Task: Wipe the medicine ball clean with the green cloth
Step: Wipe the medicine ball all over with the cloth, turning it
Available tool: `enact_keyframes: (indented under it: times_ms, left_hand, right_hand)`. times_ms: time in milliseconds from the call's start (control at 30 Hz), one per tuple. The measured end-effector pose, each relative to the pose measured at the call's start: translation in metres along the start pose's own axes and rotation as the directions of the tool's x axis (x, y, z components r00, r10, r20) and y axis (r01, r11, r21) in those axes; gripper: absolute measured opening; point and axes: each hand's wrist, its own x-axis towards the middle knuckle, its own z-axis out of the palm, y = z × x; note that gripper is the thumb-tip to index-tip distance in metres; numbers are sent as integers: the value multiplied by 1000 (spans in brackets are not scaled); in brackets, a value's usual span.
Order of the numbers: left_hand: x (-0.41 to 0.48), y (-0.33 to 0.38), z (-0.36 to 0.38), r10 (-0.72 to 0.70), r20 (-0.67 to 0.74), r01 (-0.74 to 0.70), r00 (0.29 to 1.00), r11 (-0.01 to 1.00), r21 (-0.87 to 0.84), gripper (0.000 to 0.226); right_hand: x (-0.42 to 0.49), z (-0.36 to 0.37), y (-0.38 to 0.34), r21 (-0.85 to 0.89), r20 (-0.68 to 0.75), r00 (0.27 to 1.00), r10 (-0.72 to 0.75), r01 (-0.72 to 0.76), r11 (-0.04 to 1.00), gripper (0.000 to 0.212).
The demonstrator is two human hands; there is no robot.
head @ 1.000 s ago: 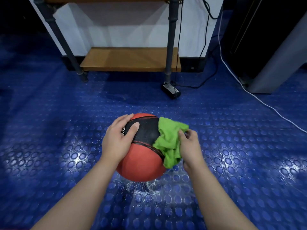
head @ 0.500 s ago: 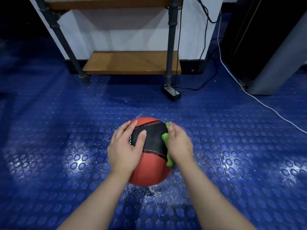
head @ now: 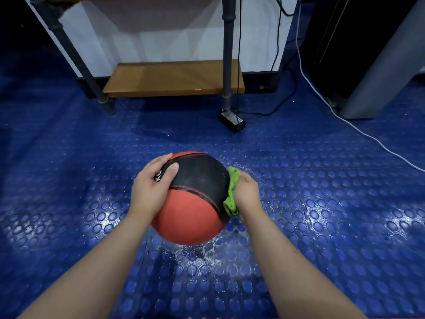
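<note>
A red and black medicine ball sits on the blue studded floor in the middle of the view. My left hand rests on its upper left side, fingers spread over the black band. My right hand presses the green cloth against the ball's right side. Only a crumpled strip of the cloth shows between my palm and the ball; the rest is hidden under my hand.
The blue studded floor is wet and shiny around the ball. A wooden shelf on dark metal legs stands behind. A small black box with cables lies near one leg. A white cable runs along the right by a grey cabinet.
My right hand slid the cloth from the ball's top right down to its right side, covering most of the cloth. The left hand stayed on the ball.
</note>
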Motion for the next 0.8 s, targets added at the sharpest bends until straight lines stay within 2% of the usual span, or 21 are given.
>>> enact_keyframes:
  times_ms: [67, 100, 133, 200, 233, 267, 300, 333, 367, 400, 433, 467, 500, 600, 633, 700, 733, 767, 800]
  left_hand:
    - [-6, -9, -8, -9, -2, 8, 1000, 998, -64, 46]
    - [-9, -12, -12, -3, -7, 3, 1000, 996, -92, 46]
    - [-11, -14, -15, 4, -21, -6, 1000, 994, -107, 46]
    - [-14, -17, -17, -1, -34, -3, 999, 994, -113, 48]
    - [-14, -18, -17, 3, -17, -5, 1000, 995, -104, 50]
    - [-13, -17, -17, 3, 9, -2, 1000, 996, -90, 51]
    - [-11, -14, -16, -5, 38, 8, 999, 997, -74, 50]
    - [-7, -9, -14, -28, 60, 31, 998, 999, -41, 48]
    - [-3, 0, -11, -63, 83, 62, 995, 998, 14, 44]
    - [-1, 9, -6, -109, 93, 100, 990, 991, 93, 41]
    - [0, 17, 0, -144, 77, 127, 987, 974, 189, 38]
    - [-3, 23, 6, -156, 35, 140, 987, 948, 287, 37]
    - [-7, 26, 10, -141, -11, 136, 990, 926, 353, 41]
    - [-15, 26, 15, -86, -78, 110, 993, 913, 393, 52]
    - [-14, 25, 15, -94, -93, 123, 991, 909, 398, 50]
    - [-13, 25, 14, -114, -101, 145, 988, 905, 399, 40]
    - [-14, 25, 15, -113, -101, 144, 988, 905, 399, 36]
    - [-15, 26, 14, -114, -103, 146, 988, 903, 404, 34]
    - [-14, 26, 13, -122, -108, 156, 987, 901, 406, 34]
  right_hand:
    - [5, -20, 17, 255, 147, 935, 321, -350, 902, 31]
    - [3, -34, 23, 344, 180, 898, 401, -439, 830, 32]
    - [2, -45, 26, 440, 183, 888, 421, -457, 773, 32]
    - [-1, -57, 17, 626, 219, 923, 316, -381, 680, 29]
    - [-4, -56, 5, 681, 201, 955, 220, -297, 669, 24]
    - [-14, -49, -13, 670, 186, 976, 111, -209, 713, 19]
    - [-23, -36, -26, 573, 154, 988, -4, -86, 815, 21]
    - [-37, -20, -38, 341, 120, 980, -157, 108, 934, 22]
    - [-48, 0, -42, 13, 129, 934, -334, 335, 942, 21]
    - [-57, 18, -36, -322, 208, 856, -474, 518, 792, 35]
    - [-64, 32, -27, -583, 271, 784, -559, 596, 553, 52]
    - [-71, 39, -21, -694, 301, 748, -592, 597, 402, 62]
    - [-72, 41, -18, -717, 315, 732, -604, 600, 354, 63]
    - [-40, 36, -29, -645, 342, 707, -619, 656, 392, 54]
    - [-22, 36, -39, -628, 341, 748, -569, 632, 454, 48]
    - [3, 34, -61, -611, 317, 900, -300, 435, 661, 40]
    - [8, 34, -66, -607, 323, 929, -181, 349, 714, 38]
    - [8, 34, -65, -615, 326, 930, -168, 344, 710, 37]
    - [3, 32, -59, -622, 309, 919, -246, 391, 679, 36]
